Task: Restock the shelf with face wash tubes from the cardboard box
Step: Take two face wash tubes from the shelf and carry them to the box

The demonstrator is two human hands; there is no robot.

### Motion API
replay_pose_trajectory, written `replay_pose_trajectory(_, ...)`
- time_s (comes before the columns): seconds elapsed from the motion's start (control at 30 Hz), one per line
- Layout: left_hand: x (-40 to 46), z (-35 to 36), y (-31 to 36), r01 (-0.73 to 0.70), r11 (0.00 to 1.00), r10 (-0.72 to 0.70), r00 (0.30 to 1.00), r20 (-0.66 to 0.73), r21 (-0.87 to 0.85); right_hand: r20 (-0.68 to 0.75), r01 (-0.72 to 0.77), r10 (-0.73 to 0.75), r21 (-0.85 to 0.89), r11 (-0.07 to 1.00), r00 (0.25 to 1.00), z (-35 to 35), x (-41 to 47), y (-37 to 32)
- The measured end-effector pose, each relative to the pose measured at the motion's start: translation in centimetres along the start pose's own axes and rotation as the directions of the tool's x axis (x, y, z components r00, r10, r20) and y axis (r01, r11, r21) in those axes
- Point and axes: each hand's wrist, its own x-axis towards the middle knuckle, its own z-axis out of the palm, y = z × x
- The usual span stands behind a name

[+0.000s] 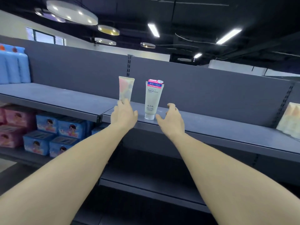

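The white face wash tube (152, 101), standing cap-down on the grey shelf (227, 127), reads "Facial" in dark letters below a pink-and-blue band of Japanese characters, too blurred to read. The pastel tube (126, 89) at its nine o'clock shows no legible text.

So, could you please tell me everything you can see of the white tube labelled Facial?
The white tube stands upright on its cap on the grey shelf, crimped end up. It looks like soft plastic, with a pink and red tag on top and "Facial" printed below. Nothing touches it: the right hand hovers open beside it, and the left hand is at the pastel tube.
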Motion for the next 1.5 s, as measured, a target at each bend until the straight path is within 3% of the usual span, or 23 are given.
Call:
replay_pose_trajectory(0.37,6.3,3.2,-1.3,0.118,0.987,-0.125,0.990,-0.061,-0.110,0.032,-0.059,0.054,0.155,0.986,0.998,4.8,4.9,-1.4)
replay_pose_trajectory(0.67,8.2,5.1,-1.8,0.064,0.993,-0.077,0.988,-0.132,-0.098,-0.032,-0.078,0.085,0.182,0.980,0.996,7.6,5.8,-1.2)
replay_pose_trajectory(0.97,7.4,4.2,-0.9,0.051,0.988,-0.071,0.988,-0.140,-0.143,0.042,-0.119,0.113,0.227,0.967,0.993,5.6,6.0,-1.3)
replay_pose_trajectory(1.3,4.8,2.1,5.3,-0.009,0.960,-0.017,0.996,-0.088,-0.281,-0.151,-0.151,0.183,0.199,0.968,0.971,-2.2,4.7,1.9)
replay_pose_trajectory(1.5,0.7,2.8,11.2,-0.059,0.935,0.046,0.998,-0.046,-0.349,-0.302,-0.188,0.241,0.194,0.963,0.922,-7.5,0.8,6.6)
